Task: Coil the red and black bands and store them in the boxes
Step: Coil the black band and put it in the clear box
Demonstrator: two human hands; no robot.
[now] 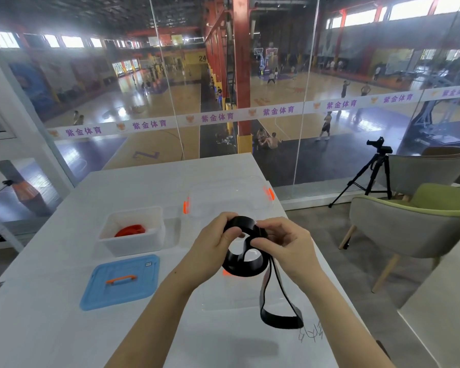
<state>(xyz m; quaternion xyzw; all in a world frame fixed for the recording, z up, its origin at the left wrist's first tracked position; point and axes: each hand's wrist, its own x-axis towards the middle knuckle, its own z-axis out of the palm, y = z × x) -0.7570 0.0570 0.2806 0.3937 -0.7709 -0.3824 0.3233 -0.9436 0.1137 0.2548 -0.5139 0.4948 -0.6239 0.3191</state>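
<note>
Both my hands hold a black band (243, 264) above the table's right half. My left hand (215, 240) pinches its upper loop from the left, and my right hand (284, 243) grips the same loop from the right. Part of the band is wound into loose coils below my fingers; a long tail hangs down and ends in a loop near the table's front. A coiled red band (130, 230) lies inside the white box (132, 247) at the left. A clear box (255, 298) sits under my hands.
A blue lid with an orange handle (121, 281) lies flat in front of the white box. A clear lid with orange clips (229, 197) lies at the back of the white table (51, 301). Chairs (409, 229) and a tripod (372, 173) stand to the right.
</note>
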